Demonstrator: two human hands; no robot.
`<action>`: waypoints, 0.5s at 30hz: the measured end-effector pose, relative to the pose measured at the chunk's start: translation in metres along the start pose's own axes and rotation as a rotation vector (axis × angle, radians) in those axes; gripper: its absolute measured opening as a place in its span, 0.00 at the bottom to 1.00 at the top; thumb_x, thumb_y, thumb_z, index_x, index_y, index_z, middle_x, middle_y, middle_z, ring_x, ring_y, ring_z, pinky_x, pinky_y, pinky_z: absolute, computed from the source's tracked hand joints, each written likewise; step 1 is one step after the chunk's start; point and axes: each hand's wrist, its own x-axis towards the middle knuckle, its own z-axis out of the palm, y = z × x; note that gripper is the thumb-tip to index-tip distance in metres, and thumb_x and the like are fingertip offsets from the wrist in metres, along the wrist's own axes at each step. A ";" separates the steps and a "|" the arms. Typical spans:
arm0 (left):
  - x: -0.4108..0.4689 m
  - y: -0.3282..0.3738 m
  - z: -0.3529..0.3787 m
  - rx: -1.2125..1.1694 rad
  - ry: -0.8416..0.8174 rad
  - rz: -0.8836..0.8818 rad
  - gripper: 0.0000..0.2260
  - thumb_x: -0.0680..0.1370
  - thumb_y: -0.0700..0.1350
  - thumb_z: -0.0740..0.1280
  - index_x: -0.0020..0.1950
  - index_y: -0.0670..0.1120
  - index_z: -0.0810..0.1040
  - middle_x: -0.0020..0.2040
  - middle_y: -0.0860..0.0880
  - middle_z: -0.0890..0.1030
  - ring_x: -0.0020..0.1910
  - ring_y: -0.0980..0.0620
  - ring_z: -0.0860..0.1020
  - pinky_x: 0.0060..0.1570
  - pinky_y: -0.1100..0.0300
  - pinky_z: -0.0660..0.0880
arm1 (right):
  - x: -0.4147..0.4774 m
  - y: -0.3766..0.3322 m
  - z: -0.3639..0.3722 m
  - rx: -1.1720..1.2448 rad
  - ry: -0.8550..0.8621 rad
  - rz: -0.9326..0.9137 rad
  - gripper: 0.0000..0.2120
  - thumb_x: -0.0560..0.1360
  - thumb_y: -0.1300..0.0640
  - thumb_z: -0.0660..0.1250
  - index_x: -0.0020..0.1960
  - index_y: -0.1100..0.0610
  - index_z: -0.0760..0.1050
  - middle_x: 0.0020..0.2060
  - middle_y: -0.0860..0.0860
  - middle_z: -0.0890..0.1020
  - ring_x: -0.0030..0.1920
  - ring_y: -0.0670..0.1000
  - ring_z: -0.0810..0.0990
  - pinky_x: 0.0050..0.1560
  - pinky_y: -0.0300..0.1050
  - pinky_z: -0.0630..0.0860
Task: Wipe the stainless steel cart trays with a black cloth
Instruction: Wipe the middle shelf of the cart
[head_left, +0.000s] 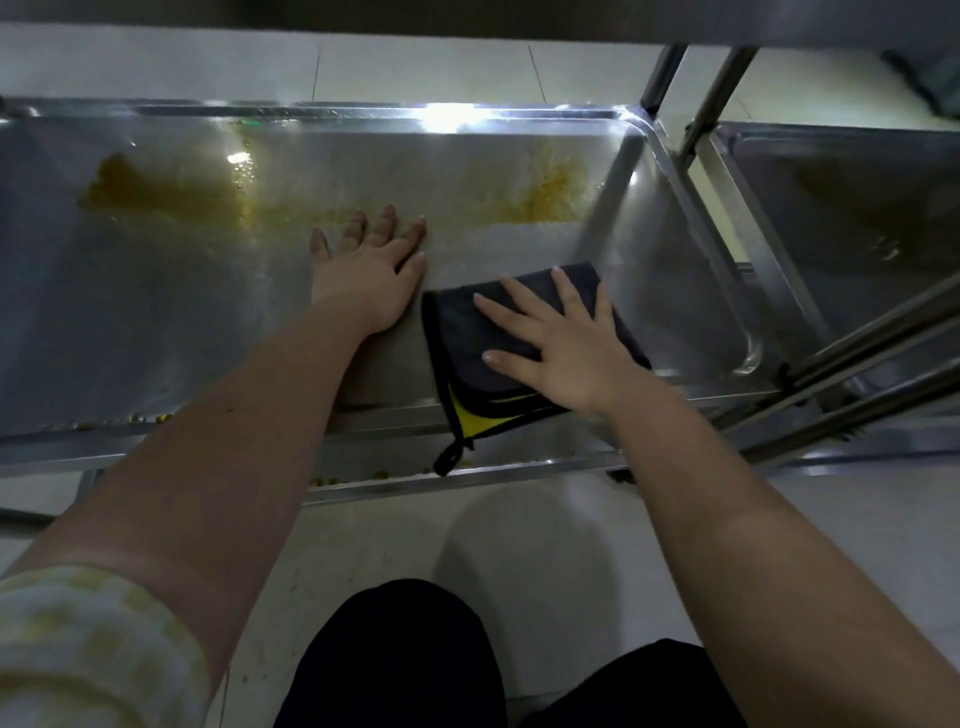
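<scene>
A wide stainless steel cart tray (171, 322) fills the middle of the head view. Yellow-brown smears (156, 192) stain its far left, and a second patch of stain (535, 192) lies at its far right. A folded black cloth (467, 332) with a yellow underside lies at the tray's near right edge, its loop hanging over the rim. My right hand (561, 343) presses flat on the cloth with fingers spread. My left hand (371, 265) rests flat on the bare tray bottom just left of the cloth, fingers straight.
A second steel tray (857, 208) sits to the right behind slanted cart posts (696, 109). A lower tray rim (467, 478) with yellow crumbs shows below the near edge. An upper shelf edge (467, 15) overhangs at the top. My dark-trousered knees (400, 665) are over the tiled floor.
</scene>
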 end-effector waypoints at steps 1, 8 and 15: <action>0.000 0.000 0.000 -0.001 -0.001 0.000 0.23 0.82 0.61 0.45 0.78 0.66 0.49 0.81 0.56 0.47 0.79 0.47 0.46 0.72 0.35 0.41 | -0.006 0.020 -0.003 0.012 0.008 0.032 0.29 0.74 0.26 0.47 0.73 0.25 0.44 0.78 0.35 0.44 0.78 0.57 0.36 0.70 0.68 0.29; -0.002 0.006 -0.001 -0.008 0.000 -0.004 0.23 0.83 0.60 0.45 0.79 0.65 0.49 0.81 0.55 0.47 0.79 0.46 0.46 0.72 0.35 0.41 | -0.040 0.111 -0.023 -0.035 -0.021 0.346 0.24 0.71 0.24 0.39 0.65 0.20 0.34 0.77 0.36 0.41 0.77 0.56 0.36 0.71 0.66 0.30; -0.004 0.002 -0.003 0.018 -0.008 0.004 0.23 0.83 0.60 0.44 0.79 0.64 0.48 0.81 0.54 0.46 0.79 0.45 0.46 0.72 0.34 0.41 | -0.026 0.028 0.001 -0.038 -0.067 0.014 0.27 0.69 0.24 0.36 0.66 0.20 0.31 0.70 0.30 0.31 0.75 0.59 0.30 0.67 0.66 0.25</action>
